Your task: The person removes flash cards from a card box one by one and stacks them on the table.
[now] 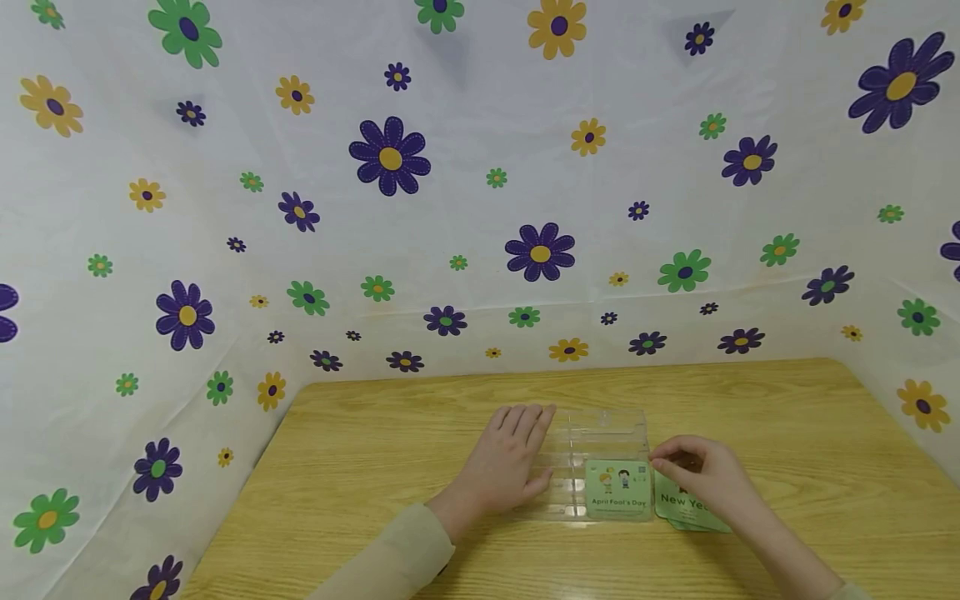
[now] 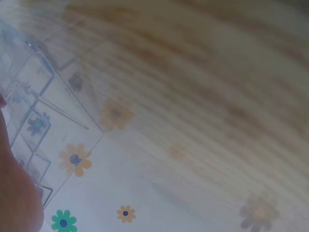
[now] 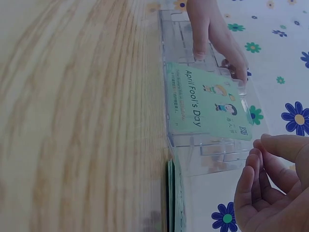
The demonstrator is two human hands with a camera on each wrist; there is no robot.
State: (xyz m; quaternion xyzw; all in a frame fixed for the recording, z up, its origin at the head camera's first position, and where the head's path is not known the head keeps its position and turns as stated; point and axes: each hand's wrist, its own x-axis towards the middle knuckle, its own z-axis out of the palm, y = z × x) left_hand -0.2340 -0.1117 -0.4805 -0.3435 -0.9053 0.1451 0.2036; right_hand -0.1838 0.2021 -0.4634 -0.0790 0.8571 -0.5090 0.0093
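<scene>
A clear plastic tray with dividers (image 1: 609, 437) lies on the wooden table. The left hand (image 1: 512, 458) rests across its left part with fingers extended, the thumb set apart. A green "April Fool's Day" card (image 1: 617, 490), printed with two cartoon children, sits in the tray's near right part. At that card's upper right corner, the right hand (image 1: 697, 471) has thumb and index fingertips together, seeming to pinch the corner in the right wrist view. Partly under the right hand lies a small stack of green cards (image 1: 678, 500), its top one reading "New Ye…". The left wrist view shows the tray's edge close up.
The light wooden table (image 1: 360, 450) extends to both sides of the tray. Behind and beside it hangs a white cloth (image 1: 465, 217) with purple, green and yellow flowers. The card stack sits just right of the tray's edge.
</scene>
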